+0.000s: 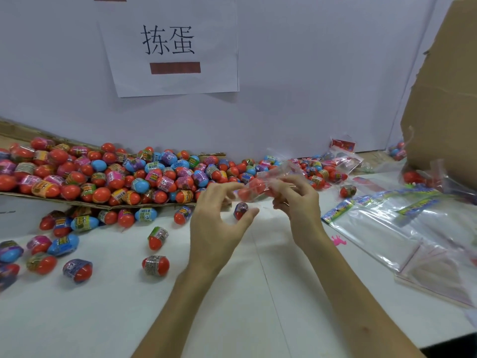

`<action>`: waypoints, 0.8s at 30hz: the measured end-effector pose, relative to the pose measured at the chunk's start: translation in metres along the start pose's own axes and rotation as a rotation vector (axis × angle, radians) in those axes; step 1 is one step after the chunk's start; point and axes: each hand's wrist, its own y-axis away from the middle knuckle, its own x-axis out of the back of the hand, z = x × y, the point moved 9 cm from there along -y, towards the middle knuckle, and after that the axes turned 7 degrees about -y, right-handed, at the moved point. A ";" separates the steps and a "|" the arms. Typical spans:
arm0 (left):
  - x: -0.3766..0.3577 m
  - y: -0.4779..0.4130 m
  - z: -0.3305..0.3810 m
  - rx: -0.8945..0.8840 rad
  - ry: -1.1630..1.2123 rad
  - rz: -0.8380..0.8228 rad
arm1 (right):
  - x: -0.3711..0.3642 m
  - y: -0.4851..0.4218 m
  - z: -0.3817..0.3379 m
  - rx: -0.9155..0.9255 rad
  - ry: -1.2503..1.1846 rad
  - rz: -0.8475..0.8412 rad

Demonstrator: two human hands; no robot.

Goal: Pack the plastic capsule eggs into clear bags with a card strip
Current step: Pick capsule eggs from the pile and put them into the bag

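Fingers of the right hand (300,202) pinch the clear bag (278,172); those of the left hand (215,226) spread, empty. Pinched one-sided, the eggs (254,186) may slide out below them.

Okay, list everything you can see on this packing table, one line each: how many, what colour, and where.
egg pile: many, mostly red, some blue and pink, on the cardboard tray at left
loose eggs: over a dozen, same colours, on the white table, front left
held bag: one, clear, red eggs inside, between the hands
empty bags: a stack, clear, right
card strips: several, multicoloured, by the empty bags
cardboard box: one, brown, far right
paper sign: one, white, on the wall
left hand: fingers relaxed, beside the bag
right hand: pinches the bag
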 end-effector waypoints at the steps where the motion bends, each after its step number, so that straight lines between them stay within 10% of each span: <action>1: -0.001 0.000 0.001 -0.019 -0.031 -0.007 | -0.002 0.001 0.001 -0.011 0.019 -0.035; 17: -0.015 0.007 -0.058 0.603 0.668 -0.018 | -0.044 0.019 -0.008 0.088 0.172 -0.351; 24: -0.031 0.009 -0.050 0.587 0.668 -0.224 | -0.040 0.014 -0.001 -0.028 0.082 -0.369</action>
